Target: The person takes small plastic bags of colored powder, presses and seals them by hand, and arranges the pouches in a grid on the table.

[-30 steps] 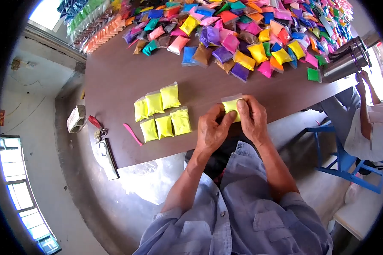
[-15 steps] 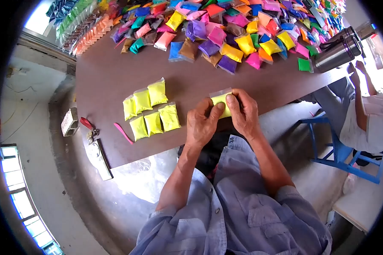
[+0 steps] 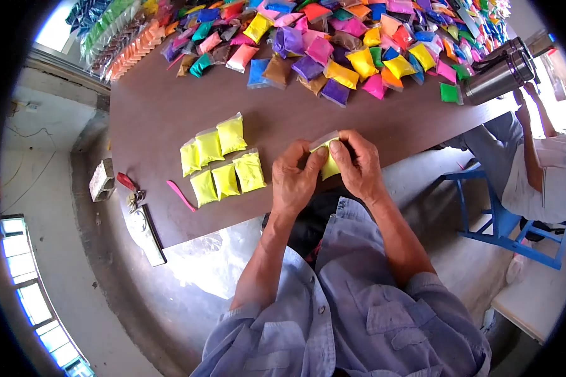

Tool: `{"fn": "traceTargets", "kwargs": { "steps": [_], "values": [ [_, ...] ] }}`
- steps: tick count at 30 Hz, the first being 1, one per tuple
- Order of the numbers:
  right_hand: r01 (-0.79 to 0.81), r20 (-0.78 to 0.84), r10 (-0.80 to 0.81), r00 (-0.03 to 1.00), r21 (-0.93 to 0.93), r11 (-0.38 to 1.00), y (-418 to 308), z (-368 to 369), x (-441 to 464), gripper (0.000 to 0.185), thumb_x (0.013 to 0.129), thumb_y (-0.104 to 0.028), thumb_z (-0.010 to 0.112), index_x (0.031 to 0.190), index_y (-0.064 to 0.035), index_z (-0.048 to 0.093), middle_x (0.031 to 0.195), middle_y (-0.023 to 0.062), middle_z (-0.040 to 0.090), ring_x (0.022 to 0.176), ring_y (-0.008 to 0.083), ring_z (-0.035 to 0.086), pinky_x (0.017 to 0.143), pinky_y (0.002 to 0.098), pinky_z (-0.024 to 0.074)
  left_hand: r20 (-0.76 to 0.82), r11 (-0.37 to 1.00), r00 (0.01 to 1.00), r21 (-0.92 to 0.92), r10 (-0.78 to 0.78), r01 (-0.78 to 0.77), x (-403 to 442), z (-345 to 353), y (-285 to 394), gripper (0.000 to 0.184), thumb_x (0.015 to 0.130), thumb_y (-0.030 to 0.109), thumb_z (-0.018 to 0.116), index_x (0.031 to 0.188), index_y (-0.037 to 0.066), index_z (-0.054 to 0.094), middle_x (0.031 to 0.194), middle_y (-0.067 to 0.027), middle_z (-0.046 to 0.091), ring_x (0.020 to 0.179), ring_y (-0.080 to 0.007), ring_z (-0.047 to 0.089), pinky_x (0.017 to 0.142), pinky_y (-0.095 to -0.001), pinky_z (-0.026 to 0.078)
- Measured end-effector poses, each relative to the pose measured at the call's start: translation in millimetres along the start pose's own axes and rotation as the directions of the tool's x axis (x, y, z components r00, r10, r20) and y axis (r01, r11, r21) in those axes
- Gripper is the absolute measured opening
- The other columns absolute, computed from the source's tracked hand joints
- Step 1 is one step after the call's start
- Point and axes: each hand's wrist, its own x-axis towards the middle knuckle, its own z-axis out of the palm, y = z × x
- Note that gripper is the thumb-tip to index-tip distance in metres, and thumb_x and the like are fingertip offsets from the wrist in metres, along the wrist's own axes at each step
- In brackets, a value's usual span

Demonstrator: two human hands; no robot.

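Between my two hands is a small clear plastic bag of bright yellow material (image 3: 329, 167), held near the table's front edge. My left hand (image 3: 295, 174) grips its left side, the thumb pressed near the top. On the other side my right hand (image 3: 359, 162) pinches the bag, its thumb close to the left one. Fingers cover much of the bag, and its clear top strip shows above the thumbs. To the left, several similar yellow bags (image 3: 226, 182) lie in two rows on the brown table (image 3: 151, 107). Beside them rests a thin pink stick (image 3: 182, 195).
A large heap of colourful bags (image 3: 321, 50) covers the table's far side. A steel flask (image 3: 497, 78) lies at the right. Keys with a red strap (image 3: 127, 182) sit at the left edge. A seated person (image 3: 541, 176) is at the right, near a blue stool (image 3: 497, 217).
My thumbs have moved closer together along the bag's top, and the bag is tilted a little more. The rows of yellow bags stay put.
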Motion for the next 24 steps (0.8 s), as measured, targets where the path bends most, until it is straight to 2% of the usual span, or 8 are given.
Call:
{"fn": "traceTargets", "kwargs": {
  "steps": [2, 5, 7, 10, 15, 18, 20, 24],
  "values": [
    [0.008, -0.017, -0.008, 1.0, 0.003, 1.0, 1, 1, -1, 0.021, 0.103, -0.021, 0.064, 0.1, -0.0002, 0.066, 0.082, 0.0116, 0.067, 0.071, 0.0172, 0.064, 0.064, 0.0323, 0.0505, 0.012, 1.0, 1.0, 0.024, -0.016, 0.016, -2, 0, 0, 0.022, 0.099, 0.022, 0.072, 0.101, 0.0, 0.071, 0.08, -0.0006, 0.066, 0.075, -0.0065, 0.055, 0.067, -0.0254, 0.047],
    [0.082, -0.097, -0.085, 0.992, -0.028, 0.996, 3, 1, 0, 0.017, 0.101, -0.016, 0.064, 0.102, 0.0009, 0.067, 0.083, 0.0117, 0.067, 0.073, 0.0178, 0.064, 0.067, 0.033, 0.051, 0.035, 0.989, 0.988, 0.011, -0.15, 0.149, 0, 1, 12, 0.02, 0.099, 0.021, 0.072, 0.101, 0.0, 0.072, 0.081, 0.0, 0.066, 0.076, -0.0063, 0.056, 0.067, -0.0252, 0.047],
    [0.041, -0.082, -0.042, 0.996, -0.014, 0.999, -2, 1, -1, 0.017, 0.101, -0.016, 0.064, 0.102, 0.0006, 0.067, 0.083, 0.0114, 0.068, 0.074, 0.0164, 0.064, 0.068, 0.0325, 0.0511, 0.024, 0.99, 0.991, -0.042, -0.133, 0.134, 1, 2, 8, 0.027, 0.097, 0.023, 0.073, 0.102, -0.003, 0.072, 0.084, -0.0076, 0.072, 0.078, -0.0104, 0.061, 0.07, -0.0302, 0.052],
    [0.045, -0.074, -0.046, 0.996, -0.019, 0.999, -3, 2, 0, 0.018, 0.101, -0.018, 0.065, 0.102, 0.0004, 0.067, 0.083, 0.0107, 0.068, 0.074, 0.0152, 0.063, 0.068, 0.0323, 0.0512, -0.005, 0.993, 0.998, -0.104, -0.062, 0.061, 1, 3, 1, 0.026, 0.097, 0.023, 0.073, 0.104, -0.003, 0.073, 0.083, -0.0072, 0.072, 0.077, -0.0106, 0.061, 0.07, -0.03, 0.051],
    [0.003, -0.014, -0.003, 1.0, 0.003, 1.0, 0, 2, 0, 0.021, 0.102, -0.02, 0.065, 0.102, 0.0001, 0.068, 0.083, 0.0092, 0.068, 0.076, 0.0134, 0.063, 0.068, 0.0314, 0.0516, -0.028, 0.997, 0.997, -0.014, -0.072, 0.072, -1, 2, -1, 0.025, 0.098, 0.023, 0.073, 0.102, -0.002, 0.073, 0.079, -0.0047, 0.069, 0.076, -0.0107, 0.06, 0.069, -0.0289, 0.05],
    [0.01, -0.043, -0.01, 0.999, 0.007, 1.0, 3, 3, -2, 0.021, 0.102, -0.02, 0.065, 0.102, 0.0001, 0.068, 0.084, 0.0083, 0.069, 0.077, 0.012, 0.064, 0.069, 0.0302, 0.0518, -0.007, 0.997, 0.997, -0.006, -0.077, 0.077, 0, 2, 5, 0.027, 0.097, 0.024, 0.074, 0.102, -0.002, 0.072, 0.079, -0.0045, 0.068, 0.076, -0.0107, 0.06, 0.069, -0.028, 0.05],
    [0.033, -0.104, -0.031, 0.994, 0.011, 0.999, 4, 4, -2, 0.02, 0.102, -0.02, 0.065, 0.102, 0.0002, 0.068, 0.084, 0.0081, 0.069, 0.078, 0.0117, 0.064, 0.069, 0.0303, 0.0523, 0.017, 0.99, 0.996, -0.108, -0.089, 0.09, 0, 3, 10, 0.025, 0.097, 0.022, 0.074, 0.102, -0.002, 0.071, 0.081, -0.0053, 0.069, 0.076, -0.0101, 0.06, 0.069, -0.0271, 0.05],
    [0.033, -0.072, -0.039, 0.997, -0.077, 0.996, 5, 3, -2, 0.019, 0.101, -0.018, 0.066, 0.103, 0.0003, 0.067, 0.086, 0.0122, 0.069, 0.077, 0.0189, 0.067, 0.072, 0.0336, 0.0533, -0.023, 0.98, 0.999, -0.192, -0.049, 0.044, -2, 11, -1, 0.02, 0.097, 0.017, 0.072, 0.102, -0.003, 0.07, 0.082, -0.0055, 0.068, 0.077, -0.0095, 0.06, 0.07, -0.0272, 0.05]
  ]
}}
